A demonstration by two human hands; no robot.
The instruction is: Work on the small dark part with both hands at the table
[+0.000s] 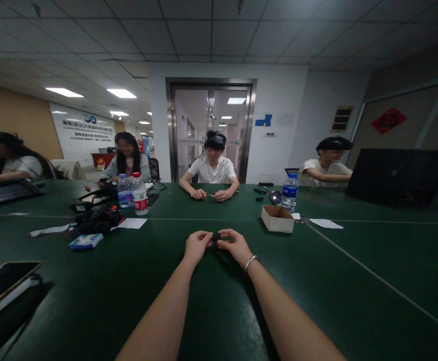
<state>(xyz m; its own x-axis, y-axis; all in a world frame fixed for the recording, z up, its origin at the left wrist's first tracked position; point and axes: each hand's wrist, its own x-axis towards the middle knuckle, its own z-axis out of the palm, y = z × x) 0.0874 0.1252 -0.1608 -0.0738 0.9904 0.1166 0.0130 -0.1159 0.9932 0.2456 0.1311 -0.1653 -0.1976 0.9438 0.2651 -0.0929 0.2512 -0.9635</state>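
Note:
Both my arms reach forward over the dark green table [147, 281]. Between my hands is a small black object [216, 236], too small and dark to name. My left hand [197, 247] pinches its left end with thumb and fingers. From the other side, my right hand [237, 245] grips the right end with bent fingers; a silver bracelet [251, 263] circles that wrist. The fingers hide much of the object. It is held just above or against the tabletop; which of these I cannot tell.
An open cardboard box [278, 219] stands right of my hands, near a blue-capped bottle [290, 192]. Two bottles [140, 194], a black tangled heap [96, 219] and a blue-white packet [86, 241] are at left. A phone [6, 283] lies near left. A co-worker [213, 170] sits opposite; a monitor [399, 178] stands right.

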